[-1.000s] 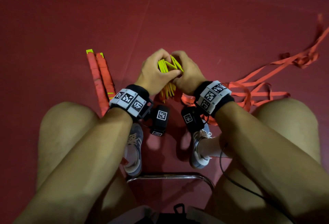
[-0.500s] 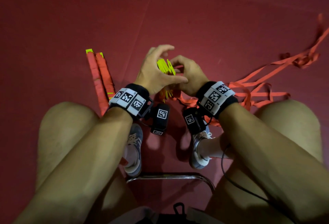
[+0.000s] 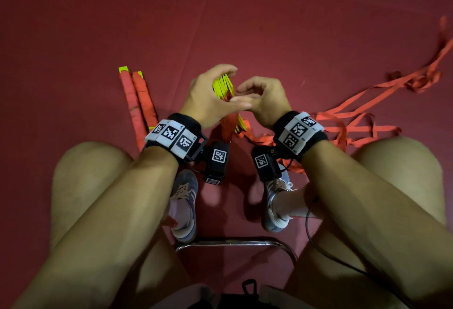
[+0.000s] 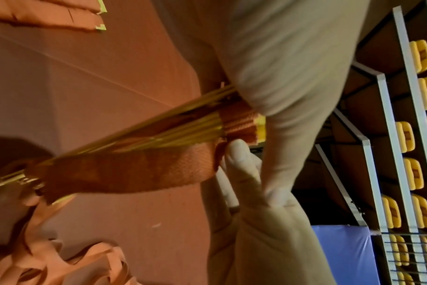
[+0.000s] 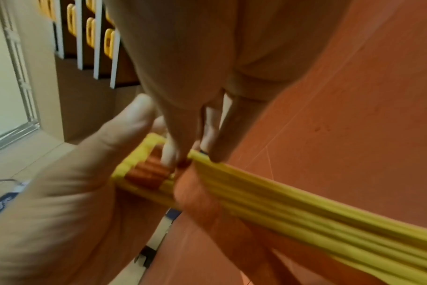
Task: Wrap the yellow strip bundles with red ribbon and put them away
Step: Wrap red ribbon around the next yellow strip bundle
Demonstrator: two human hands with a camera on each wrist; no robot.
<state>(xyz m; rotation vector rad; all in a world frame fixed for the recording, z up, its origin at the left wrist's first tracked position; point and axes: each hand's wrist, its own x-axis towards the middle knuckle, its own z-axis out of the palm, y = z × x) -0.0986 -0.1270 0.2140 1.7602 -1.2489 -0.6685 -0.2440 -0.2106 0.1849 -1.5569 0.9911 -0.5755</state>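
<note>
Head view showed my left grip clamped round the bundle, right grip pinching ribbon against it.

Bundle middle hidden behind left hand (wrist views blurred); ribbon cropped.

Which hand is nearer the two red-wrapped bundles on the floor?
Left. The left hand, gripping the yellow strip bundle, is just right of the wrapped bundles; the right hand, pinching the red ribbon, is beyond it.

The yellow strip bundle, off the floor, has red ribbon wound near one end; two wrapped bundles lie leftward
</note>
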